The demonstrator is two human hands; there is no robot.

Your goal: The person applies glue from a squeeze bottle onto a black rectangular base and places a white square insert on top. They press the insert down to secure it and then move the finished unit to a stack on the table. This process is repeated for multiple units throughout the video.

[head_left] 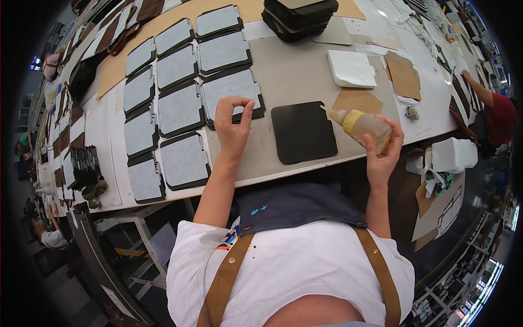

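Observation:
My right hand [385, 143] is wrapped round a clear squeeze bottle [370, 131] with a yellow collar, tilted so that its thin nozzle points left. The nozzle tip is at the upper right corner of a black rectangular panel [304, 132] lying near the table's front edge; whether they touch I cannot tell. My left hand [234, 121] hovers left of that panel, thumb and forefinger curled together in a pinch with nothing visible in it. Behind it lies one of several black panels topped with pale grey sheets [226, 92], laid out in columns.
A tall stack of black panels [299, 22] stands at the back. White sheets [351, 69] and brown card pieces [403, 75] lie to the right on the table [272, 71]. Black pieces [83, 165] are piled at the left. Another person [498, 117] works at the far right.

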